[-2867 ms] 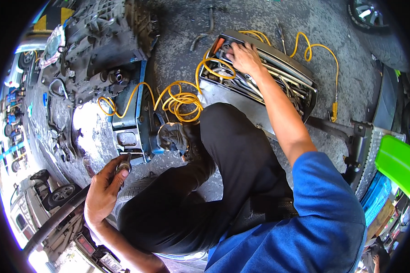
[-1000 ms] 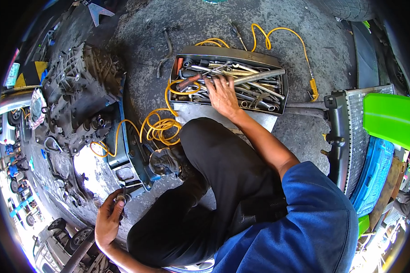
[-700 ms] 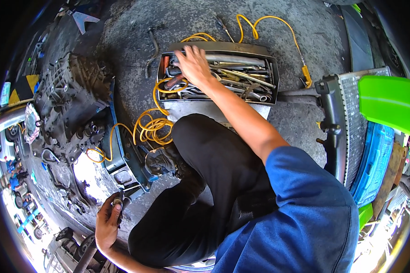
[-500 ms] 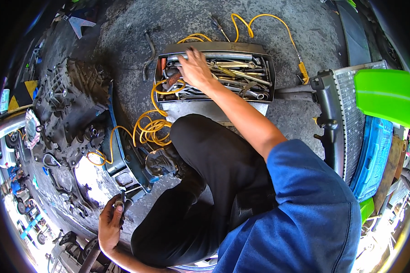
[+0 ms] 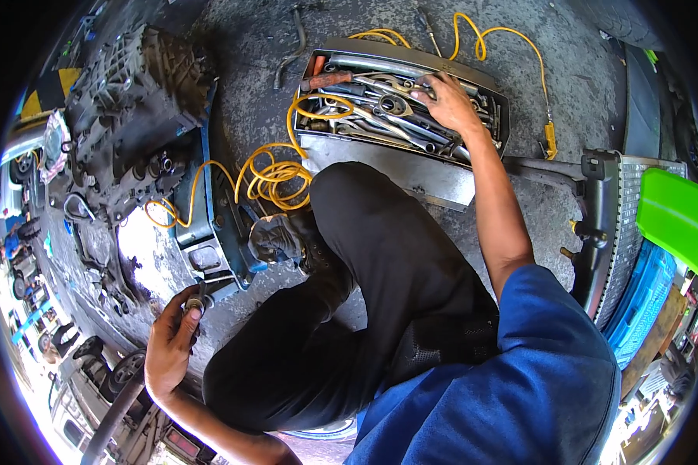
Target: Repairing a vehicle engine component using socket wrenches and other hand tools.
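Note:
My left hand [image 5: 172,335] is at the lower left, its fingers closed round a small dark metal part with a shiny round end [image 5: 195,304]. The part looks like a socket, but its full shape is hidden by the fingers. Ahead of me a long metal toolbox [image 5: 388,164] lies open, heaped with wrenches, sockets and other hand tools. Over its right half, my right hand [image 5: 451,105] reaches down with bent fingers among the tools. What its fingertips grip is hidden. An orange-handled tool [image 5: 329,80] and a ring-shaped steel tool [image 5: 394,105] lie on the heap, left of that hand.
A yellow air hose [image 5: 275,184] coils between the toolbox and a blue metal piece [image 5: 202,205]. Farther left stands a large greasy gearbox casing [image 5: 136,93]. At right are a radiator [image 5: 606,232], a green plastic panel [image 5: 671,217] and a blue crate [image 5: 640,291].
My right hand has moved from the toolbox's left end to its right half. The orange-handled tool now lies uncovered across the heap. My left hand still holds the small metal part. The view has shifted.

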